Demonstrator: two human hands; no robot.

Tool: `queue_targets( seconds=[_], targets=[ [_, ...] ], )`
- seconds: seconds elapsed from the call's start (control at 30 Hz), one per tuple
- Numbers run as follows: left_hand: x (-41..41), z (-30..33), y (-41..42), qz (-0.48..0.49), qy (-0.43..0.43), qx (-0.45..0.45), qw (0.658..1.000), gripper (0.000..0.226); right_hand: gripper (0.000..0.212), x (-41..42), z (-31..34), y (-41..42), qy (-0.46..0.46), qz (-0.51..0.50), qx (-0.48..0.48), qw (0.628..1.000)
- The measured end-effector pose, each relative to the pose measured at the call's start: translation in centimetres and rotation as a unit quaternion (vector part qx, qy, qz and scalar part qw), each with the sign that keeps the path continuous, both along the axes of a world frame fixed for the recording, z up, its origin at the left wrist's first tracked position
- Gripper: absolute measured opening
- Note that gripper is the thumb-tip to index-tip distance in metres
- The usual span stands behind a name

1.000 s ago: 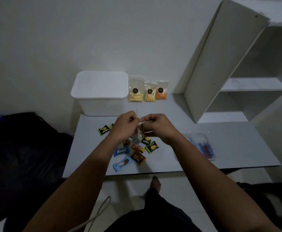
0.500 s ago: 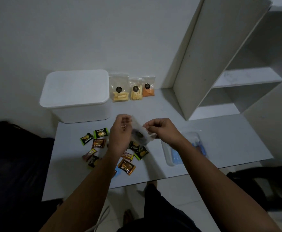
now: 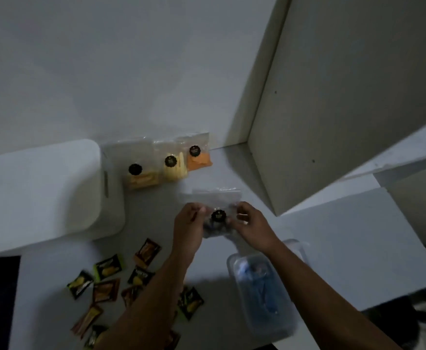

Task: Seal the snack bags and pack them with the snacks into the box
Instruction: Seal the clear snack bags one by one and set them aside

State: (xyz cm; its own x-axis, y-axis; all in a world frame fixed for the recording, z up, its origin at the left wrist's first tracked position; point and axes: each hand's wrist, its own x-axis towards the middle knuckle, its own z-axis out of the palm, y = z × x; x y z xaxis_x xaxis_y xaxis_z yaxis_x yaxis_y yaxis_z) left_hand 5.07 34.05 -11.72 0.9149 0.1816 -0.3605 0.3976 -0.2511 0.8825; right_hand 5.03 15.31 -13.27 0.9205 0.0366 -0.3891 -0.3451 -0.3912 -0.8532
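White box (image 3: 37,193) sits at left of the frame, lid on. Mid-frame, left hand (image 3: 189,223) and right hand (image 3: 251,223) each pinch a side of a clear snack bag (image 3: 214,200) held above the table (image 3: 353,236). Small wrapped snacks (image 3: 105,286) lie scattered lower left.

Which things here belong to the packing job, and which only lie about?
Job:
- clear plastic snack bag with black round sticker, held by left hand and right hand
- three clear snack bags at the wall
- small wrapped snacks
- white plastic lidded box

Lying about:
- clear plastic container with blue contents
- white shelf unit
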Motion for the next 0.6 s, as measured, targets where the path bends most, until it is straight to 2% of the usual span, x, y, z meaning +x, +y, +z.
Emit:
queue_targets(
  seconds=[0.07, 0.17, 0.3, 0.37, 0.47, 0.6],
  targets=[
    [3.3, -1.0, -1.5, -0.011, 0.006, 0.011, 1.000, 0.012, 0.007, 2.8, -2.1, -0.5, 0.002, -0.039, -0.035, 0.999],
    [7.8, -2.6, -3.3, -0.010, 0.046, -0.016, 0.999, 0.007, 0.019, 7.7, -3.6, -0.9, -0.002, -0.065, -0.079, 0.995],
    [12.8, -3.3, -5.5, 0.011, 0.061, -0.062, 0.996, 0.043, 0.014, 14.6, -4.3, -1.4, 0.005, -0.100, -0.106, 0.989],
    [15.0, -3.0, -6.4, 0.008, 0.056, -0.086, 0.995, 0.054, 0.014, 17.7, -3.8, -1.4, 0.012, -0.125, -0.117, 0.985],
    [16.8, -2.1, -7.0, 0.024, 0.056, -0.120, 0.991, 0.067, 0.028, 20.7, -3.2, -0.8, 0.019, -0.169, -0.098, 0.981],
    [16.3, -1.1, -6.7, 0.038, 0.070, -0.163, 0.983, 0.042, 0.054, 21.0, -3.5, -0.3, -0.003, -0.160, -0.076, 0.984]
  ],
)
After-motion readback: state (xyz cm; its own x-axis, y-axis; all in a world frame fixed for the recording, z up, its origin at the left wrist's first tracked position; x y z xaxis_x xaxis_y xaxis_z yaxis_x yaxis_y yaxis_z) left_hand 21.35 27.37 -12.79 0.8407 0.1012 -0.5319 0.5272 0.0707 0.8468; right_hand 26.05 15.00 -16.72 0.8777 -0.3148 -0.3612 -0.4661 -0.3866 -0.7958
